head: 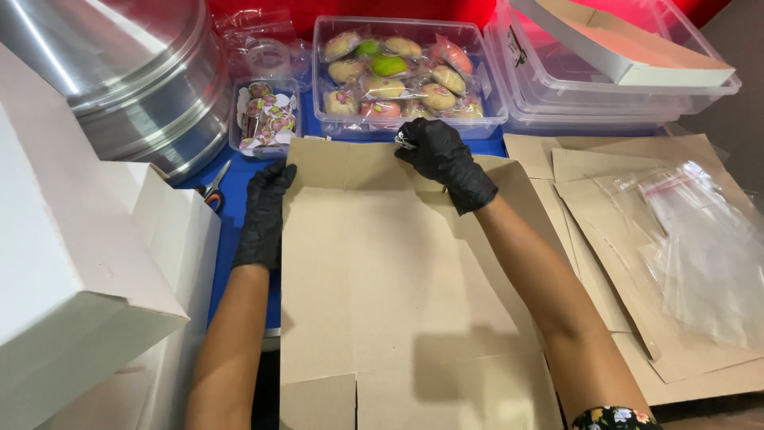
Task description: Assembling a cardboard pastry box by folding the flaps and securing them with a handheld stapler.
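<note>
Head view. Flat brown box blank lies on the blue bench, long axis running away from the person, near flaps toward the camera. Both hands wear black gloves.

Left hand: flat on the bench along the blank's left edge, fingers pressed together and extended, tips at the far-left corner. It holds nothing.

Right hand: curled at the blank's far edge, fingers bunched over the middle of that edge. Something small and pale shows at the fingertips; I cannot tell what it is, nor whether it is pinched or only touched.

Risks, as judged:
- Blank could skate on the smooth bench if one hand presses harder than the other; only light contact on the left side.
- A fold started off its score line would crease crooked; right hand sits over a flap junction.
- Far edge is just beside the tub of wrapped pastries; a push forward would nudge it.
- Scissors lie near the left hand, partly under the white boxes; a sideways sweep could catch them.
- Loose clear bags on the spare blanks at right could slide off.

Counts:
- Blank in hand: one.
- Spare blanks: several, overlapped, number unclear.
- White boxes: two at least.
- Pastry tub: one; pastries roughly a dozen visible.
- Small tub of stickers: one.
- Stacked clear tubs at far right: two or three.
- Metal steamer: one.
- Scissors: one pair.
</note>
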